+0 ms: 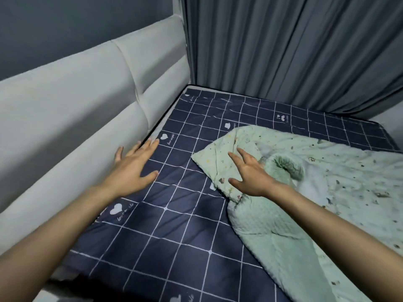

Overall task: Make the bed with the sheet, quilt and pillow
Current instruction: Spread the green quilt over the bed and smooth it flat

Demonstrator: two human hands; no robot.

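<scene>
The pale green, flower-printed quilt (305, 182) sits rumpled over the right half of the bed, its near corner folded back so the fluffy green underside shows, and its upper-left corner aimed at the headboard end. Its long run seems to go from that corner away toward the foot of the bed on the right, though the far end is out of shot, so I can't swear to it. Under it, the navy sheet with the white grid and little hearts (174, 225) looks spread out to the head edge and the curtain-side edge. Right hand (250, 173) is over the quilt's corner, fingers apart and straight, nothing pinched; whether it touches the fabric I cannot tell. Left hand (133, 168) is splayed flat over the sheet, right by the head edge, fingertips near the seam below the padded white headboard (76, 110). Looks like smoothing and squaring up: best to sweep outward toward the edges, then take the quilt by its corner and pull it straight along the bed, turning that folded flap down. Grey curtains (294, 51) hang along the far edge. No pillow in sight.
</scene>
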